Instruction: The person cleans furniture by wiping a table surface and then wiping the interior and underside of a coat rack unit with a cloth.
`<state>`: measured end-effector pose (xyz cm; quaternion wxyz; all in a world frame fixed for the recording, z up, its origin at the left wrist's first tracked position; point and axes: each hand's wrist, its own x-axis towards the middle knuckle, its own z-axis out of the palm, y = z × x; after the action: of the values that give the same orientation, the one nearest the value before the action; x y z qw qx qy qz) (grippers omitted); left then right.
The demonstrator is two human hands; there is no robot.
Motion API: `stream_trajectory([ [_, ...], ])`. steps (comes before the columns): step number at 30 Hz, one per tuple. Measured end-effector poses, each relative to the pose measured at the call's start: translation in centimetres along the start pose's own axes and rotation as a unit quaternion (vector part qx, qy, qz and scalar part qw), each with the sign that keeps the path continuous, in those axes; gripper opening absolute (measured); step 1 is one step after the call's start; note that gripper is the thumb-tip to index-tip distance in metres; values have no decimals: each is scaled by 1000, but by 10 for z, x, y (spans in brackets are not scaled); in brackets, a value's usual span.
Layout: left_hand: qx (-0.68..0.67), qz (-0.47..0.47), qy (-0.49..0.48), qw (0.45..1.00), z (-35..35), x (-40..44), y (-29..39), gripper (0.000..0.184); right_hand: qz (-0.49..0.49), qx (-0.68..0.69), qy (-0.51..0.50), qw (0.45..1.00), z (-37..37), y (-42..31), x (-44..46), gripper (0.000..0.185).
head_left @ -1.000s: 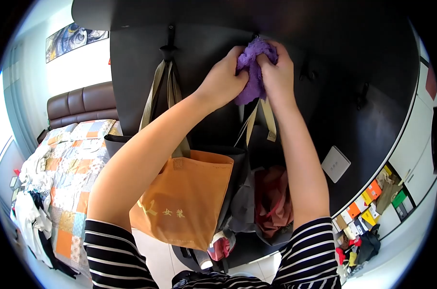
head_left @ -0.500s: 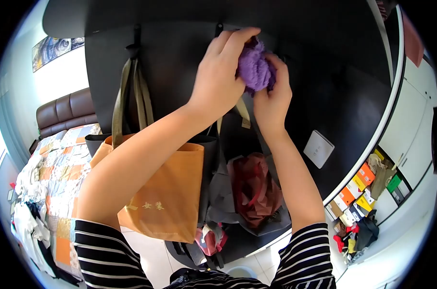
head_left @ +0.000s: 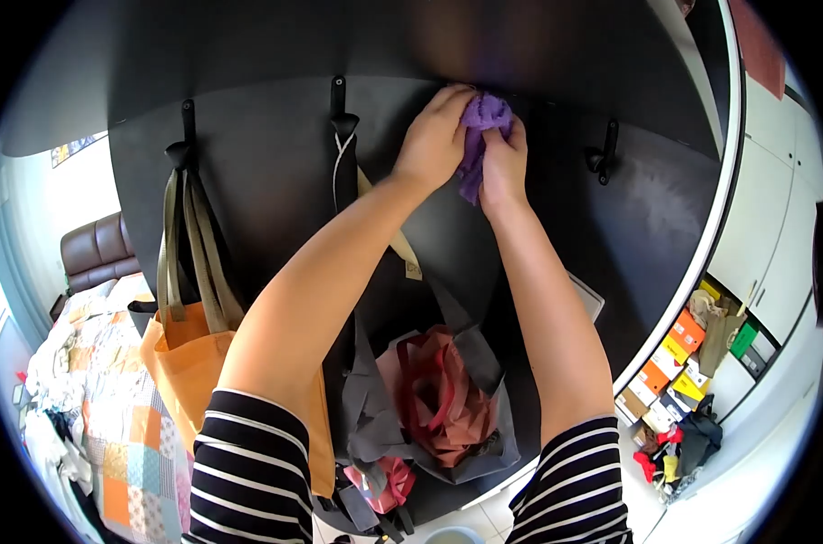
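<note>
A fluffy purple cloth is bunched between my two hands in front of a black panel. My left hand grips it from the left, with its fingertips up against the panel and partly hidden. From the right, my right hand pinches the cloth, thumb across its front, and a loose end hangs down between the hands. Whatever lies behind the cloth is hidden. To the left of my left hand, a black hook carries bag straps.
Another hook holds an orange tote bag. A grey bag with reddish contents hangs below my hands. A third hook is at right. A bed stands left; shoe boxes are stacked right.
My hands have moved with the purple cloth, which is now less balled up and trails a loose end. The view has shifted right, bringing the right-hand hook into sight.
</note>
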<state>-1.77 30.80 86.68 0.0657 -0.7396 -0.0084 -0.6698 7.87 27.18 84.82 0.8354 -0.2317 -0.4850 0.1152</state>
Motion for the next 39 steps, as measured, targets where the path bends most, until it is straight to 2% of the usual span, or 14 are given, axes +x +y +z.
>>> stream_trajectory([
  [3,118,50,-85,988,3,3,-5,46,32,85,-24,996,-7,5,6,36],
  [6,172,59,-136,974,2,3,-4,51,134,172,-30,976,-19,3,5,36],
  [10,181,-16,-161,970,7,-3,2,56,148,169,0,974,-20,6,-6,36],
  [13,103,-88,-121,983,12,-16,9,57,165,167,-10,972,-24,1,-10,38],
  [16,12,-141,-120,983,12,-28,10,60,105,109,-29,988,-18,1,-16,40],
  [17,-4,-149,-77,986,14,-28,10,53,75,103,-16,992,-14,1,-17,40],
  [20,97,-181,-60,977,13,-17,18,40,49,-29,-28,998,-18,0,-1,39],
  [23,130,-134,9,982,20,-18,11,31,66,-52,7,996,-15,-13,-2,34],
  [27,136,-151,4,979,15,-19,13,28,34,-138,48,989,-13,-11,-10,31],
  [29,130,-195,-7,972,13,-17,18,24,-55,-195,67,977,-6,-8,-17,30],
  [32,83,-209,67,972,21,-28,21,19,-207,-246,87,943,5,1,-13,30],
  [33,49,-239,76,967,24,-30,21,20,-176,-223,54,957,5,-1,-8,32],
  [36,-103,-207,77,970,21,-32,2,19,-18,-92,-37,995,-6,-15,4,33],
  [39,-201,-237,44,950,26,-31,-13,18,-5,-70,-15,997,-2,-8,17,24],
])
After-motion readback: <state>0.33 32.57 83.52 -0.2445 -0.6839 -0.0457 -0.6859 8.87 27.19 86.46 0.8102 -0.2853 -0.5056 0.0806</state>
